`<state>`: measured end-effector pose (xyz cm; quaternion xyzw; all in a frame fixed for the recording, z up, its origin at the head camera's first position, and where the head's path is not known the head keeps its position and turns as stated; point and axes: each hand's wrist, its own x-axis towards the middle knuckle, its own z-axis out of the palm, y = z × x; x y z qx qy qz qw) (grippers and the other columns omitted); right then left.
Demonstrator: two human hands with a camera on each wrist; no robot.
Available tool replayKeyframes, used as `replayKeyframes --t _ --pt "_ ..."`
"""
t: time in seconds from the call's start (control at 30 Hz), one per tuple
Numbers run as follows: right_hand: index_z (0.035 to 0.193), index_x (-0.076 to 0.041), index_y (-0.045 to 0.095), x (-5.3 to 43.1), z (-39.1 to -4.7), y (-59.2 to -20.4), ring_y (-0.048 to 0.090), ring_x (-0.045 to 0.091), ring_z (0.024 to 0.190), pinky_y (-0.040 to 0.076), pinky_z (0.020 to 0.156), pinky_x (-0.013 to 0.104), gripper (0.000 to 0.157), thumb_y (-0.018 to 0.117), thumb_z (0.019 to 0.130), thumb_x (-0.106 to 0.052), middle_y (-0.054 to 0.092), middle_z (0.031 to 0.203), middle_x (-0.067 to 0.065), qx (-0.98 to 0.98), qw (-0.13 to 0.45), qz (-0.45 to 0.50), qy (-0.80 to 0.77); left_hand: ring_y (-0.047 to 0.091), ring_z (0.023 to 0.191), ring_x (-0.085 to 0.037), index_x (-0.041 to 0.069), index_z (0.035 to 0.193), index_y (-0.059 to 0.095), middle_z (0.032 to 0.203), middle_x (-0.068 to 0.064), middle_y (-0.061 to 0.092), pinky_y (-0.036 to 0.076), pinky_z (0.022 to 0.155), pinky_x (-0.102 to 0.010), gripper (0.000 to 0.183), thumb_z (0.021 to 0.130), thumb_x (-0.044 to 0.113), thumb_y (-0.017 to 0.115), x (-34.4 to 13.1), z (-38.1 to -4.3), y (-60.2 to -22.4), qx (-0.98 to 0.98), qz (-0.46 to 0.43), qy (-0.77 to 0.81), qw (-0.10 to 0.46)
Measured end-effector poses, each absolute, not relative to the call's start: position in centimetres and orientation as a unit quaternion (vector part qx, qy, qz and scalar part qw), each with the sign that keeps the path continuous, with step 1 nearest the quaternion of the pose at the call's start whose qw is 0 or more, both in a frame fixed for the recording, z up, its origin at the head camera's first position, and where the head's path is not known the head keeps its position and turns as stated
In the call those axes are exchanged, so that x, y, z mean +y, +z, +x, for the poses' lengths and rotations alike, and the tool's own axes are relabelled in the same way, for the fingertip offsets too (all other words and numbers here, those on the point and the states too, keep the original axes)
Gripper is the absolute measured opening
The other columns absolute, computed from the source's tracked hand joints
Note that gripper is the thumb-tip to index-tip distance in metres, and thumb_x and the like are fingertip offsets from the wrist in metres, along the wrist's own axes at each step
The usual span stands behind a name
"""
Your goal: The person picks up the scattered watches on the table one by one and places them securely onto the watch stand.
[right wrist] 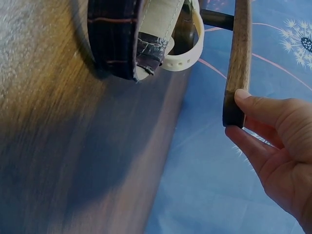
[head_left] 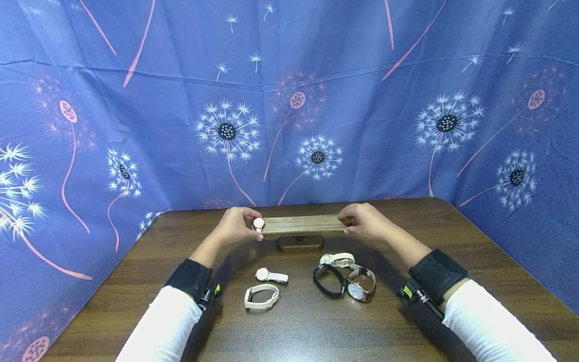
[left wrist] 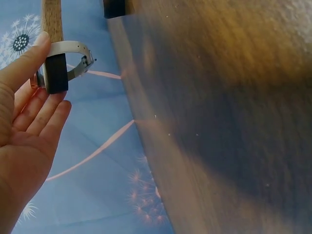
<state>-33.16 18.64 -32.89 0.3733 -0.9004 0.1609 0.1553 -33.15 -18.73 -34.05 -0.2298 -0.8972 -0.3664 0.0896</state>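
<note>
A wooden bar on a dark oval base stands near the back of the table. Around its left end loops a watch with a pale strap; the buckle hangs on one side. My left hand holds this watch at the bar's end, thumb over strap and wood, fingers beneath. At the opposite end, my right hand pinches the bar between thumb and fingers, as the right wrist view also shows on the bar's dark tip.
Nearer me on the left lie a white-strapped watch and a cream looped watch. To the right sit a cream watch, a black one and a brown one close together. A blue patterned cloth hangs behind the table.
</note>
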Motion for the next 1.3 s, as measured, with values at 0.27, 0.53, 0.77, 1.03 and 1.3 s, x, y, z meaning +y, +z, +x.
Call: replayKeyframes --t 0.27,0.53,0.77,1.03,1.3 --pt "0.101 -0.002 0.064 18.7 -33.1 -32.8 0.057 0.015 0.075 0.05 0.065 0.033 0.033 0.074 0.07 -0.008 0.063 0.102 0.012 -0.902 0.144 0.371 0.167 0.058 0.069 -0.01 0.008 0.099 0.064 0.083 0.003 0.066 0.051 0.064 -0.029 0.052 0.053 0.02 0.086 -17.6 -33.4 -33.7 -0.905 -0.231 -0.346 0.087" --pt "0.1 -0.002 0.064 18.7 -33.0 -32.9 0.058 0.016 0.077 0.051 0.067 0.033 0.033 0.074 0.069 -0.008 0.063 0.102 0.012 -0.901 0.15 0.371 0.168 0.058 0.078 -0.008 0.012 0.096 0.065 0.088 0.003 0.066 0.05 0.073 -0.032 0.052 0.05 0.025 0.087 -16.6 -33.4 -33.5 -0.909 -0.232 -0.331 0.096" --pt "0.102 -0.002 0.064 18.6 -33.0 -32.9 0.059 0.017 0.078 0.051 0.068 0.032 0.034 0.074 0.07 -0.008 0.063 0.104 0.013 -0.903 0.146 0.368 0.164 0.058 0.086 -0.009 0.014 0.097 0.065 0.091 0.004 0.065 0.049 0.079 -0.031 0.052 0.052 0.028 0.087 -15.3 -33.8 -33.8 -0.91 -0.249 -0.317 0.097" --pt "0.101 -0.002 0.065 18.5 -33.0 -33.0 0.057 0.015 0.075 0.05 0.067 0.034 0.034 0.075 0.069 -0.009 0.063 0.102 0.012 -0.904 0.158 0.371 0.143 0.058 0.082 -0.007 0.014 0.094 0.064 0.089 0.003 0.066 0.049 0.076 -0.029 0.051 0.051 0.03 0.087 -13.7 -34.1 -33.8 -0.912 -0.262 -0.298 0.101" --pt "0.1 -0.002 0.064 18.4 -32.9 -32.9 0.057 0.015 0.075 0.05 0.066 0.033 0.033 0.074 0.069 -0.008 0.063 0.101 0.012 -0.902 0.162 0.375 0.139 0.057 0.078 -0.005 0.016 0.091 0.063 0.086 0.006 0.065 0.049 0.072 -0.026 0.05 0.05 0.031 0.087 -12.9 -34.5 -33.8 -0.909 -0.266 -0.307 0.096"
